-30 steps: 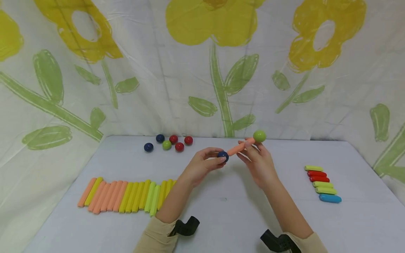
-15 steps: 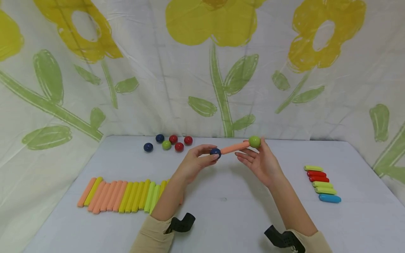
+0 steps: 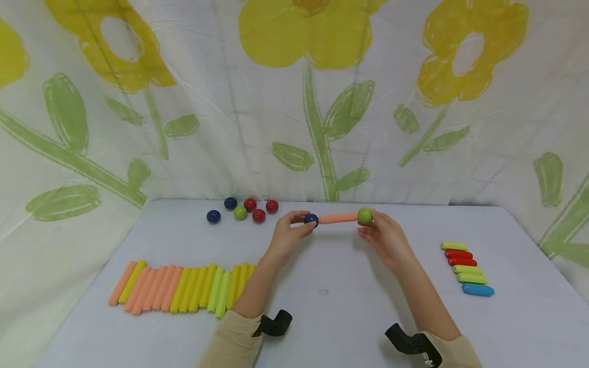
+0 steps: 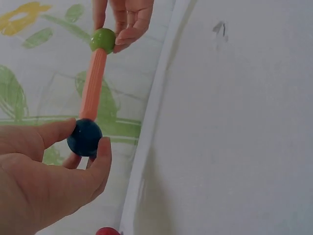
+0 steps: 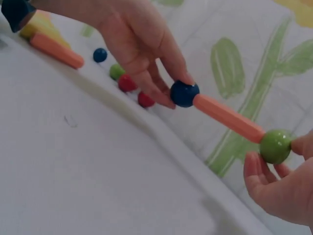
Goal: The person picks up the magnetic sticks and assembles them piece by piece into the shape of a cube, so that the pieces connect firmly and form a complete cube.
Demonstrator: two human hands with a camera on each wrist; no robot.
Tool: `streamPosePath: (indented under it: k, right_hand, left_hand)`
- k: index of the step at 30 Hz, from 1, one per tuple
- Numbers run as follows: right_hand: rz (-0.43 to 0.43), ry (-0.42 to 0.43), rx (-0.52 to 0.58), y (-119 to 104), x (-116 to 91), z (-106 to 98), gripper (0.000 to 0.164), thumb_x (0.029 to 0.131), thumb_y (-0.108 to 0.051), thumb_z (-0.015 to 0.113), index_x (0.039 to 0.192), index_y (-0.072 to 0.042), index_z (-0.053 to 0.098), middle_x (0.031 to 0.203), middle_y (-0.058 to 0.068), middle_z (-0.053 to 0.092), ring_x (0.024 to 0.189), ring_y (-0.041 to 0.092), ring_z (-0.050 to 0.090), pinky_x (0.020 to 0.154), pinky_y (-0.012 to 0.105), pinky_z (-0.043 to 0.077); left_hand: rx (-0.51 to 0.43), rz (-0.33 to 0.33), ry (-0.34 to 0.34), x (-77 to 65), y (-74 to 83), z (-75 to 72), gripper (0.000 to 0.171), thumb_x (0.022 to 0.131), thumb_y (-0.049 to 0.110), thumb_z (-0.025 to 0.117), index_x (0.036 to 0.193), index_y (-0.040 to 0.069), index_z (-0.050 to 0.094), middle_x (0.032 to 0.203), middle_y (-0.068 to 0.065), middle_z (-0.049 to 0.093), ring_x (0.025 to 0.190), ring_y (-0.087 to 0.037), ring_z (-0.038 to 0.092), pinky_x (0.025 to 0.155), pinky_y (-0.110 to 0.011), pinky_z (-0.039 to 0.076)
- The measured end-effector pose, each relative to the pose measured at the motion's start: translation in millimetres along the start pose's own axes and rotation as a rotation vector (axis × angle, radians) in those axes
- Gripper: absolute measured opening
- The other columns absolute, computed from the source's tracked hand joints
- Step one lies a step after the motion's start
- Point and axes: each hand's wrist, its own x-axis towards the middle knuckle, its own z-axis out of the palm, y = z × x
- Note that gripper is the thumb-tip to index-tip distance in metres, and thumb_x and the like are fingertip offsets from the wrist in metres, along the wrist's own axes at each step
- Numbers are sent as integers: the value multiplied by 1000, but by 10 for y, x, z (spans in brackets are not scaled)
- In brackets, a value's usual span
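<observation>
My left hand (image 3: 284, 240) pinches a dark blue ball (image 3: 311, 220) between thumb and fingers. From that ball a salmon-orange rod (image 3: 338, 218) runs almost level to a green ball (image 3: 365, 215), joined to it at each end. At the green end, my right hand (image 3: 390, 241) has thumb and fingertips on the ball. The joined piece is held up above the back part of the table. In the right wrist view, the right thumb and fingers close on the green ball (image 5: 275, 146) from both sides, leaving the rod (image 5: 229, 118) bare between the hands.
A row of orange, yellow and light green rods (image 3: 188, 289) lies at left on the white table (image 3: 331, 327), partly behind the left forearm. Blue, red and green balls (image 3: 240, 213) sit at the back left. Shorter coloured rods (image 3: 467, 268) lie at right. A flowered cloth hangs behind.
My right hand has moved from the rod's end onto the green ball. The green end has come down and left, so the rod has gone from slanted to nearly level.
</observation>
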Motion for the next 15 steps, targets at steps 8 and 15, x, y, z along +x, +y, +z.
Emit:
streamPosePath:
  k: [8,15]
  right_hand:
    - [9,115,-196,185,66,-49,47,114,-12,43,146,21,33,111,9,65,82,-1,68,84,15,58]
    - [3,158,-371,258,103,-95,46,112,-9,49,145,23,42,127,24,58,81,-3,65,81,12,56]
  left_hand:
    - [99,-80,25,-24,-90,44,46,102,11,68,146,-1,60,144,-21,61,138,-36,52,116,-46,47]
    - [87,-71,-15,-87,-74,75,45,101,6,64,143,-10,58,142,-27,62,135,-37,55,115,-42,49]
